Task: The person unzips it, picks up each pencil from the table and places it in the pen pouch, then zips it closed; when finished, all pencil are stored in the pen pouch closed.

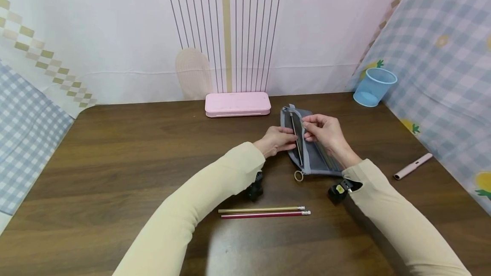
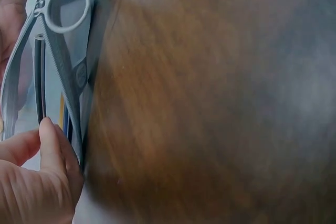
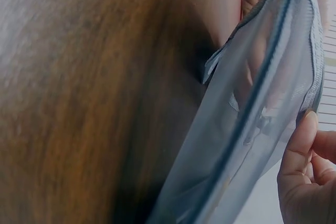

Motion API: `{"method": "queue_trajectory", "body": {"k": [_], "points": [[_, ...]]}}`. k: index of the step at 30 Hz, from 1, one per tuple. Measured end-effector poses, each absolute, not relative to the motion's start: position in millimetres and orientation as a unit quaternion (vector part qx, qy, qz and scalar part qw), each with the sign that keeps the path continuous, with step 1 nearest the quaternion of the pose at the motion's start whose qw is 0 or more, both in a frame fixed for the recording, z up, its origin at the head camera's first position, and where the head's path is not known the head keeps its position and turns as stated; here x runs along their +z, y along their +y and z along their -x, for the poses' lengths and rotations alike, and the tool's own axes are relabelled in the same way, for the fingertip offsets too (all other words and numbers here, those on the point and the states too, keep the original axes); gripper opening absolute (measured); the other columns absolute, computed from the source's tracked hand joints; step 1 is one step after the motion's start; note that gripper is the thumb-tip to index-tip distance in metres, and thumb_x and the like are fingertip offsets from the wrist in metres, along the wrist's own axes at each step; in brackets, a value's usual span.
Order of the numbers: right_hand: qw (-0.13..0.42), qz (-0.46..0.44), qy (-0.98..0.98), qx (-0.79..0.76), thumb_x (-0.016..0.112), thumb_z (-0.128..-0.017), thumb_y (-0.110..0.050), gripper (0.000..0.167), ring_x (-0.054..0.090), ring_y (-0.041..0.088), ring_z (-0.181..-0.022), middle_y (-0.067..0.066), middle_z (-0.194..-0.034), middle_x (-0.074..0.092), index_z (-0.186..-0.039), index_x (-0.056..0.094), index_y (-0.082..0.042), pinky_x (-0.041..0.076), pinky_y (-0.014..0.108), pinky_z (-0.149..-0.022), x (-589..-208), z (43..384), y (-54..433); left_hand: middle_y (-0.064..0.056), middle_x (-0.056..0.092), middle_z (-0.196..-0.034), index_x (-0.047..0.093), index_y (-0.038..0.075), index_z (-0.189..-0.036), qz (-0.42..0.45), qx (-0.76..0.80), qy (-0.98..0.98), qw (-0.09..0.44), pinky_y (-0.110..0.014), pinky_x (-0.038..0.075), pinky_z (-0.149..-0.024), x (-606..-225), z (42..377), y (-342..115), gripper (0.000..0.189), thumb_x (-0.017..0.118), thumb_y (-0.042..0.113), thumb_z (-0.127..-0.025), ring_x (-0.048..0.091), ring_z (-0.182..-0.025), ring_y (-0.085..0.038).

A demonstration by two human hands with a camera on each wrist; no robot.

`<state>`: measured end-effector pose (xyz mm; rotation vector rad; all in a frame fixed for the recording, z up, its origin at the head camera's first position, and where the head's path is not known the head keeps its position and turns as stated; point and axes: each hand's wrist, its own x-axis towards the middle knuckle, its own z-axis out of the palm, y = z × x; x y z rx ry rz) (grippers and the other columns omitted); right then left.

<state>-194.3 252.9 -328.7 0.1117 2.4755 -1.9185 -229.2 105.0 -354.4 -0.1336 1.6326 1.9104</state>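
Note:
A grey zippered pouch (image 1: 316,162) with see-through sides lies on the table, its zip opened wide. My left hand (image 1: 275,140) is at the pouch's left edge and pinches a slim dark pencil-like stick (image 2: 39,77) between thumb and fingers, within the opening. The stick's blunt end points toward the zip end with a metal ring (image 2: 68,8). On the opposite side, my right hand (image 1: 325,132) pinches the zippered edge (image 3: 315,85) between thumb and fingers, holding the mouth apart. Other slim items show through the pouch wall.
Nearer me lie a gold pencil (image 1: 261,210) and a red pencil (image 1: 264,215), side by side. A pink case (image 1: 238,104) stands at the back by the wall cloth. To the right are a blue mesh cup (image 1: 374,87) and a pale pink pen (image 1: 412,166).

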Motion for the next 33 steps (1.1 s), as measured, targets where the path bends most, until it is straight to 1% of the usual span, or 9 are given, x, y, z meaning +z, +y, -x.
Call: {"method": "queue_trajectory", "body": {"k": [4,6,8,13,20,23,27,30,33], "points": [[0.002,-0.034,0.786,-0.617,0.055,-0.094,-0.006,0.029,0.058,0.000,-0.054,-0.005,-0.068,0.057,-0.117,0.053,0.013,0.053,0.016,-0.054,-329.2,194.1,253.5,-0.011,0.057,-0.088,0.050,-0.009,-0.126,0.049,0.736,0.604,0.303,-0.034,0.051,-0.091,-354.7,226.1,107.1,0.038,0.057,-0.008,-0.088,0.063,-0.085,-0.022],[0.001,-0.033,0.785,-0.618,0.055,-0.094,-0.005,0.029,0.058,0.001,-0.054,-0.005,-0.068,0.057,-0.117,0.052,0.013,0.053,0.016,-0.054,-329.5,194.0,253.7,-0.014,0.059,-0.094,0.049,-0.009,-0.127,0.043,0.740,0.599,0.303,-0.035,0.050,-0.093,-354.4,224.6,106.2,0.040,0.056,-0.009,-0.088,0.062,-0.095,-0.025],[0.001,-0.032,0.785,-0.619,0.054,-0.094,-0.005,0.030,0.058,0.000,-0.054,-0.006,-0.068,0.057,-0.117,0.052,0.013,0.053,0.015,-0.054,-329.9,193.8,254.0,-0.015,0.059,-0.098,0.048,-0.009,-0.129,0.033,0.740,0.597,0.308,-0.035,0.049,-0.094,-353.3,222.2,102.9,0.040,0.055,-0.008,-0.089,0.061,-0.099,-0.026],[-0.003,-0.032,0.785,-0.618,0.054,-0.094,-0.005,0.029,0.058,0.000,-0.054,-0.006,-0.067,0.057,-0.117,0.052,0.013,0.053,0.015,-0.054,-330.7,193.5,254.3,-0.012,0.058,-0.096,0.048,-0.008,-0.131,-0.019,0.714,0.607,0.347,-0.037,0.047,-0.097,-348.3,213.4,84.3,0.040,0.054,-0.006,-0.091,0.060,-0.092,-0.020],[-0.007,-0.035,0.786,-0.617,0.055,-0.094,-0.006,0.029,0.058,0.001,-0.054,-0.007,-0.067,0.057,-0.116,0.053,0.013,0.053,0.015,-0.053,-330.5,193.8,254.8,-0.024,0.056,-0.123,0.048,-0.007,-0.130,-0.154,0.601,0.643,0.450,-0.036,0.049,-0.095,-342.4,193.1,39.0,0.038,0.054,-0.002,-0.092,0.060,-0.095,-0.015],[-0.005,-0.037,0.787,-0.616,0.055,-0.094,-0.006,0.030,0.058,0.001,-0.054,-0.006,-0.068,0.057,-0.117,0.053,0.013,0.053,0.015,-0.053,-330.5,193.9,255.2,-0.022,0.060,-0.120,0.051,-0.007,-0.126,-0.191,0.550,0.656,0.480,-0.032,0.052,-0.090,-344.3,183.3,19.7,0.036,0.057,-0.001,-0.091,0.062,-0.088,-0.011],[-0.003,-0.037,0.791,-0.610,0.055,-0.094,-0.006,0.031,0.058,0.001,-0.054,-0.006,-0.069,0.057,-0.118,0.053,0.013,0.053,0.015,-0.054,-330.0,194.0,255.1,-0.016,0.067,-0.108,0.055,-0.008,-0.122,-0.213,0.512,0.662,0.504,-0.027,0.055,-0.083,-350.1,170.7,0.4,0.033,0.059,-0.004,-0.089,0.062,-0.083,-0.008],[-0.002,-0.036,0.791,-0.610,0.056,-0.094,-0.007,0.031,0.058,0.001,-0.055,-0.006,-0.069,0.057,-0.118,0.053,0.013,0.053,0.015,-0.054,-330.0,194.3,254.9,-0.013,0.068,-0.102,0.057,-0.009,-0.118,-0.236,0.496,0.668,0.502,-0.024,0.055,-0.080,-353.5,162.7,-8.3,0.033,0.063,-0.007,-0.085,0.063,-0.083,-0.008],[-0.003,-0.035,0.790,-0.612,0.056,-0.094,-0.006,0.031,0.058,0.000,-0.055,-0.006,-0.069,0.057,-0.118,0.053,0.013,0.053,0.015,-0.053,-330.4,194.6,254.7,-0.014,0.068,-0.100,0.059,-0.010,-0.115,-0.273,0.479,0.679,0.484,-0.021,0.054,-0.079,-354.5,156.5,-13.0,0.033,0.066,-0.008,-0.082,0.063,-0.083,-0.007]]}}
